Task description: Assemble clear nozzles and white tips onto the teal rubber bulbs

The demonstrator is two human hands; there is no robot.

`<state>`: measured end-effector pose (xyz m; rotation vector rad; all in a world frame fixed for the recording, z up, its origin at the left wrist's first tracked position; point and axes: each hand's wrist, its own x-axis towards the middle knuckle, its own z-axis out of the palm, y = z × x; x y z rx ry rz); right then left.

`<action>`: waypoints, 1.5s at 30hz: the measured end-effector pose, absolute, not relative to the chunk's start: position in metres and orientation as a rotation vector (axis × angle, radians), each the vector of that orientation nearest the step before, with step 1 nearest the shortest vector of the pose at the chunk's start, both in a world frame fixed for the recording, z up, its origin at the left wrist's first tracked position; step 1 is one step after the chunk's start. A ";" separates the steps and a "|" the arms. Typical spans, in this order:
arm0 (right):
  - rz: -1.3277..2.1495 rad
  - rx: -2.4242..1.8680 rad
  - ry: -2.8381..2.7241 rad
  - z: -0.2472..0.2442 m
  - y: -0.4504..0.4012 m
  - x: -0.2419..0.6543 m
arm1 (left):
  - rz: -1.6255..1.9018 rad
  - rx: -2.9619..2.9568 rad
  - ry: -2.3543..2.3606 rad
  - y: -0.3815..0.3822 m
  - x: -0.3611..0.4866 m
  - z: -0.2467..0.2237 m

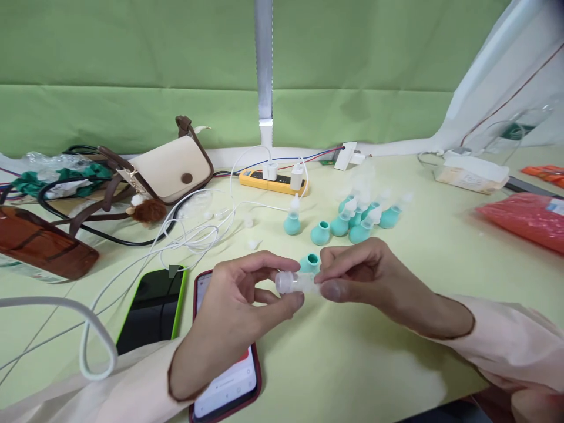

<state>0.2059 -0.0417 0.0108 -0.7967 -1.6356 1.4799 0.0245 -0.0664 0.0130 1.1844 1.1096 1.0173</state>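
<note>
Between my hands is a small translucent plastic tube (pixel 294 282) with a rimmed end, held level above the table. The fingers and thumb of my left hand (pixel 247 305) are closed around its rimmed end. At the other end, my right hand (pixel 370 276) pinches it between thumb and forefinger, hiding the tip. Just behind the tube stands an open teal rubber bulb (pixel 311 261), partly covered by my hands. Another open teal bulb (pixel 320 233) stands farther back. Beside it are a teal bulb with a clear nozzle (pixel 292 223) and several similar ones in a cluster (pixel 342 223).
Two phones, one green-edged (pixel 152 308) and one red-edged (pixel 233 390), lie at left under tangled white cables (pixel 198 235). Behind are a cream handbag (pixel 171 167) and a yellow power strip (pixel 251 181). A red plastic-wrapped pack (pixel 524 220) lies at right.
</note>
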 end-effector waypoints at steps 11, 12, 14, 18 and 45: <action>1.577 -0.780 -1.499 -0.004 -0.036 0.200 | 1.110 1.315 1.071 -0.067 0.024 0.005; 1.626 -0.795 -1.468 -0.005 -0.035 0.200 | 1.119 1.302 1.082 -0.067 0.024 0.005; 1.732 -0.839 -1.400 -0.006 -0.034 0.199 | 1.151 1.288 1.117 -0.067 0.025 0.006; 1.796 -0.890 -1.354 -0.007 -0.036 0.199 | 1.204 1.340 1.157 -0.071 0.026 0.007; 1.475 -0.691 -1.477 -0.013 -0.048 0.197 | 1.199 1.298 0.939 -0.074 0.027 0.005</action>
